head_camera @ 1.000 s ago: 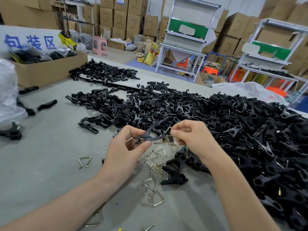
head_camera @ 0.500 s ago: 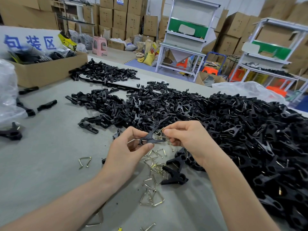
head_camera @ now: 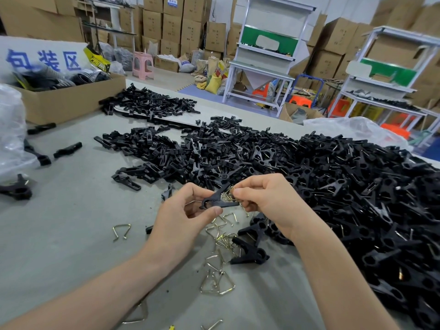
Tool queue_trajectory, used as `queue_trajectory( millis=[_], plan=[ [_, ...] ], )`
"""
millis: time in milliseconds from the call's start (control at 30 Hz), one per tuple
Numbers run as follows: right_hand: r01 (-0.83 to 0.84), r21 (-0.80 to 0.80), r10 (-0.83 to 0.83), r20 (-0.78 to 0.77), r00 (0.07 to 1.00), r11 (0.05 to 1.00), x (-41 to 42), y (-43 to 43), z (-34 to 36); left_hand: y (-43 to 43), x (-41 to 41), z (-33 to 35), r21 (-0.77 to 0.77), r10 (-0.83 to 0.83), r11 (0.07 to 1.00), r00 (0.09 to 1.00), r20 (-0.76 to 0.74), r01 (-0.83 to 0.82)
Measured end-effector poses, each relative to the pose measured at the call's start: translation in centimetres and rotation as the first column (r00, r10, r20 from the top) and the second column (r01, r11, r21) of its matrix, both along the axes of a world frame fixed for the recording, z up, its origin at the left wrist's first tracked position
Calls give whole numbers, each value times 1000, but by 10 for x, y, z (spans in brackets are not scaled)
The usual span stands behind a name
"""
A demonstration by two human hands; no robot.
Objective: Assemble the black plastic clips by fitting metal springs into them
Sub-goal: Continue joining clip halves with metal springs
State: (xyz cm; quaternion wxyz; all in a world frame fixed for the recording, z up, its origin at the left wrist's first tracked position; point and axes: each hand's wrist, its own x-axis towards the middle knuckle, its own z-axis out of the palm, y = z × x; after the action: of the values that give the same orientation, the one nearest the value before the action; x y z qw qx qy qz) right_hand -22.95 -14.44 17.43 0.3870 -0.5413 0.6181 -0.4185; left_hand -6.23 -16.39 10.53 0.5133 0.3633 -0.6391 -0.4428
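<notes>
Hands meet just above the grey tabletop (head_camera: 71, 222); the left hand (head_camera: 188, 217) pinches 1 small black plastic clip (head_camera: 219, 198) between thumb and forefinger near its ringed pivot end, probably so its 2 splayed arms point freely toward the other hand; the right hand (head_camera: 269, 203) has its fingertips closed on a thin brass-coloured wire spring (head_camera: 232, 190), held right at the clip's open arms, which looks like the seating step; how far the spring is in I cannot tell, since the fingers cover it.

Loose triangular wire springs (head_camera: 219, 279) lie scattered directly under the hands, and the big heap of black plastic clips (head_camera: 333, 186) spreads just to the right, so both parts are within easy reach; a finished-looking black clip (head_camera: 250, 254) rests beside the springs near the right wrist.

Against 1 second ago, the right hand has drawn in to the left, so the gap between the fingertips has closed and the spring now touches the clip; both hands sit slightly lower; over the last half second little else has shifted, and the table parts lie as they did.
</notes>
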Motion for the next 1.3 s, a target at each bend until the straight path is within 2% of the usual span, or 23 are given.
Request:
queue_trajectory(
  millis=[233,433,667,767,1000,1100,1300],
  plan=[
    [-22,26,23,-34,999,999,1,-2,-4,1,0,2,13,-25,1000,1000,-15,25],
    [-91,102,77,127,989,991,-3,1,-4,4,0,3,-4,-34,999,999,-1,34],
    [-164,128,130,244,961,978,1,3,-3,8,0,9,-234,119,970,961,249,-60],
    [-227,136,171,334,927,964,5,2,-6,10,0,11,-299,170,951,937,307,-75],
    [-327,209,212,432,876,922,14,2,-8,8,-1,10,-337,136,939,970,203,-61],
    [-366,214,243,443,863,906,15,4,-6,8,0,11,-406,161,910,975,154,-86],
    [-367,162,245,498,832,916,15,5,-5,5,2,12,-490,249,864,946,207,-120]
  ],
)
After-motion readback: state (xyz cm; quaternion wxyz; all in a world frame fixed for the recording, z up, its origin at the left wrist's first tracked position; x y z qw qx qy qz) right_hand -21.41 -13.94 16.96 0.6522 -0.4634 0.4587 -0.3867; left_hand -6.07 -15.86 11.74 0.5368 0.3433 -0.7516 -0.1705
